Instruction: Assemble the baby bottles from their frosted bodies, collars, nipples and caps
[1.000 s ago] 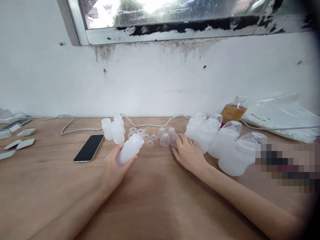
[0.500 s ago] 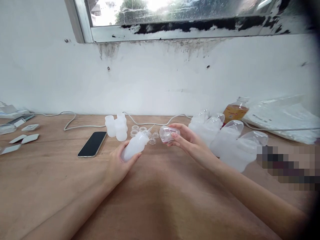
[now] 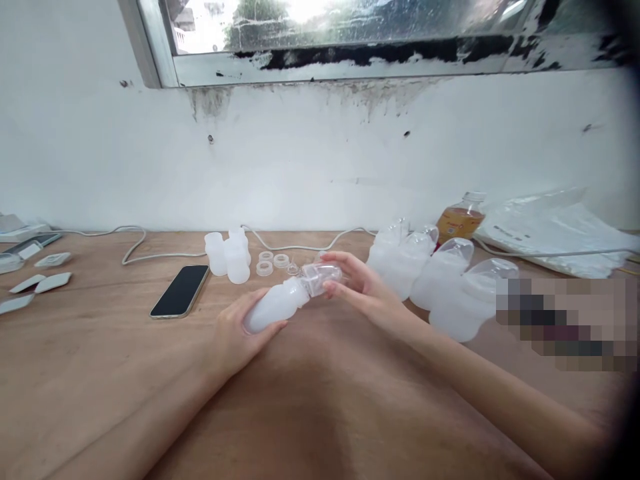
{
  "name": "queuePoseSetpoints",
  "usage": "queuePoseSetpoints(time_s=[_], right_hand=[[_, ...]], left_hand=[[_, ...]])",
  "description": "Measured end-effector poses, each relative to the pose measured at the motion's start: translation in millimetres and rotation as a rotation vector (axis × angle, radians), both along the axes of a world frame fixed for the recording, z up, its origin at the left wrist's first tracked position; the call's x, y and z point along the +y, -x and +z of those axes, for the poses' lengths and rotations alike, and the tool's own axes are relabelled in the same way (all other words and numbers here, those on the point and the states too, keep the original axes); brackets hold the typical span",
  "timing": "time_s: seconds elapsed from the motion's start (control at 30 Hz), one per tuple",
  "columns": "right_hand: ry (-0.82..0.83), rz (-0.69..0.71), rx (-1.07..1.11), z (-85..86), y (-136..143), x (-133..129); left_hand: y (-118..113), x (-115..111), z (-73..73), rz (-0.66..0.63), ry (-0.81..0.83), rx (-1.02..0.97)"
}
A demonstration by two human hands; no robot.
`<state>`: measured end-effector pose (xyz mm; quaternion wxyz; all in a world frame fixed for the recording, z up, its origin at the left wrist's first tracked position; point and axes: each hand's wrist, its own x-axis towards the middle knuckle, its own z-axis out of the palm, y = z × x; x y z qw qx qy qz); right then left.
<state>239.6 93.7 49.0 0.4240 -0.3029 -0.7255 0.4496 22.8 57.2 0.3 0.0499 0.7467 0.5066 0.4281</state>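
Note:
My left hand (image 3: 245,328) is wrapped round a translucent white baby bottle (image 3: 275,307), tilted with its neck up to the right. In my right hand (image 3: 360,287) is a clear dome cap (image 3: 324,277), gripped between thumb and fingers. The cap's open end meets the bottle's neck, around its top; how far it sits on cannot be told. Just behind lie several clear collar rings (image 3: 265,268) and a small clear nipple (image 3: 292,268), partly hidden by the cap.
White bottles without caps (image 3: 236,260) stand behind the phone (image 3: 180,291). Several capped bottles (image 3: 456,293) stand at the right, before a drink bottle (image 3: 461,217) and plastic bags (image 3: 540,230). A cable (image 3: 320,245) runs along the wall; flat white pieces (image 3: 54,283) lie left.
My right hand has brought the clear cap left and down onto the neck of the bottle. My left hand still holds the bottle, and the view has shifted slightly.

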Motion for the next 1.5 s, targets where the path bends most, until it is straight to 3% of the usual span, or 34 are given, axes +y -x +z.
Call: queuePoseSetpoints(time_s=[0.13, 0.3, 0.67, 0.77, 0.87, 0.97, 1.1, 1.23, 1.37, 1.5], right_hand=[[-0.018, 0.096, -0.049, -0.2, 0, 1], [-0.014, 0.095, -0.136, -1.5, -1, 1], [0.075, 0.123, -0.048, -21.1, 3, -1], [0.049, 0.091, -0.075, -18.7, 5, -3], [-0.062, 0.003, -0.258, 3.3, 6, -12], [-0.251, -0.133, -0.508, 39.2, -4, -25], [-0.381, -0.541, -0.839, 75.1, -38, -33], [-0.328, -0.787, -1.144, 74.3, -75, -17], [-0.233, -0.823, -1.277, 64.5, -89, 2], [-0.208, -0.838, -1.328, 65.4, -87, 5]], left_hand=[[-1, -2, -0.6, -0.067, -0.011, 0.045], [-1, -2, -1.3, -0.086, -0.016, 0.072], [-3, -6, -1.6, -0.122, -0.020, 0.164], [-2, -6, -1.8, -0.137, 0.008, 0.161], [-1, -5, -4.0, -0.151, 0.057, 0.100], [-1, -2, -6.5, -0.238, 0.054, 0.031], [-2, 1, -7.3, -0.283, 0.027, 0.057], [-4, 1, -6.6, -0.259, 0.008, 0.095], [-6, 0, -5.2, -0.259, -0.008, 0.103], [-6, -1, -4.0, -0.274, -0.002, 0.094]])
